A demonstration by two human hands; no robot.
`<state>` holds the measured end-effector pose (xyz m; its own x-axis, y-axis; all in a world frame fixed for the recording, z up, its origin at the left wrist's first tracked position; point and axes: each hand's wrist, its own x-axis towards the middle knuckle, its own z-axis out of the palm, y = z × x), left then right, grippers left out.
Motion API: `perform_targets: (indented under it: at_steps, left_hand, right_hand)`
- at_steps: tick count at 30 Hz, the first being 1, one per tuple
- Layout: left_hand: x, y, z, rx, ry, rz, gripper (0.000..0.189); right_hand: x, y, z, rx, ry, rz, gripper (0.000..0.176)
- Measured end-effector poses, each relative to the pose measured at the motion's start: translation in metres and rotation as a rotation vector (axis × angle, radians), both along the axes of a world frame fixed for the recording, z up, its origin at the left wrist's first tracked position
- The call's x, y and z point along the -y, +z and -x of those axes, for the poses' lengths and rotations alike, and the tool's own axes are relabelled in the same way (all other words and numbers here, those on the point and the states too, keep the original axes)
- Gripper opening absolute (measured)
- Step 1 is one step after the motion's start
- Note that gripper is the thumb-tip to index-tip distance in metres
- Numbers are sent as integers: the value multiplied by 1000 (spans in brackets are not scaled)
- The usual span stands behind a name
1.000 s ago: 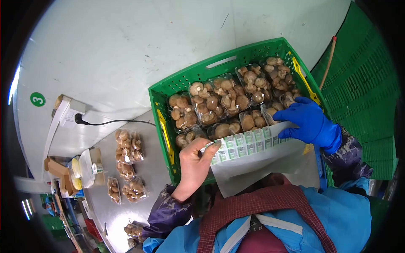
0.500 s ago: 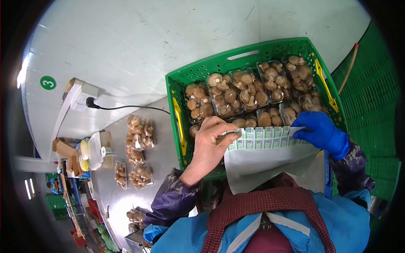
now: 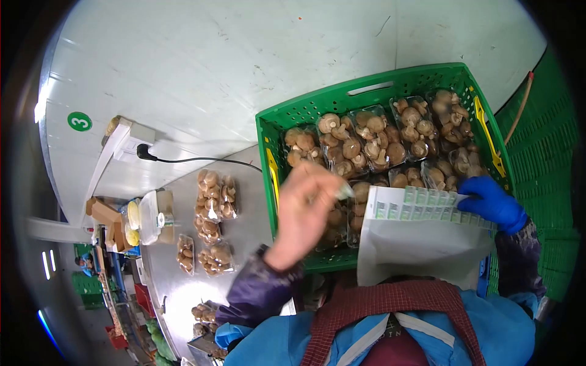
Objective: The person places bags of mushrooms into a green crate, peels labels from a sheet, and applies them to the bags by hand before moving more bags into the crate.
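While the gloved right hand point(image 3: 491, 206) clamps the label sheet point(image 3: 421, 247) by its right end, bare left hand point(image 3: 306, 204) blurred, fingertips together on small label point(image 3: 345, 192), left of sheet, mushroom packs point(image 3: 376, 139) beyond in green crate point(image 3: 332, 100).

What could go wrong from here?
The left hand pinches a small pale piece, probably a label; it could fold or cling to the bare fingertips.

Only the right hand grips the sheet, at one end, so its free end might sag or slip.

The sheet also hides part of the crate, so a pack there could be overlooked.
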<state>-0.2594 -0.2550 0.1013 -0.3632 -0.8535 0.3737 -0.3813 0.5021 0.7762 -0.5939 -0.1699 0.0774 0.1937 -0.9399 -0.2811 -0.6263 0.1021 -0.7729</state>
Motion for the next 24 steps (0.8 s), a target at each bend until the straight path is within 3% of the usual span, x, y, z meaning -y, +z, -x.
perform_targets:
  at_steps: [2, 4, 7, 10, 14, 16, 19, 22, 24]
  left_hand:
    - [53, -33, -25, -116, 109, -405, 6]
    - [107, -61, -48, 204, 215, -255, 11]
    - [152, -102, -61, 386, 275, -160, 15]
    - [168, -124, -51, 552, 324, -113, 15]
    - [175, -134, -39, 699, 370, -248, 14]
    - [181, -135, -38, 760, 354, -262, 23]
    - [179, -125, -33, 974, 350, -5, 47]
    - [180, -125, -23, 1043, 388, -21, 42]
    - [166, -116, -7, 834, 289, 110, 39]
  right_hand:
    - [-10, 8, 6, 40, -77, 61, 22]
    - [-18, 3, 14, 71, -162, 47, 22]
    - [-26, -8, 28, 21, -190, 145, 21]
    - [-32, -3, 30, 44, -177, 21, 19]
    - [-40, -4, 32, 101, -239, 23, 18]
    - [-41, -3, 31, 113, -264, 4, 18]
    - [-41, -4, 31, 133, -230, 9, 17]
    - [-40, -5, 33, 77, -148, 77, 16]
    - [-40, -7, 31, 195, -200, 22, 16]
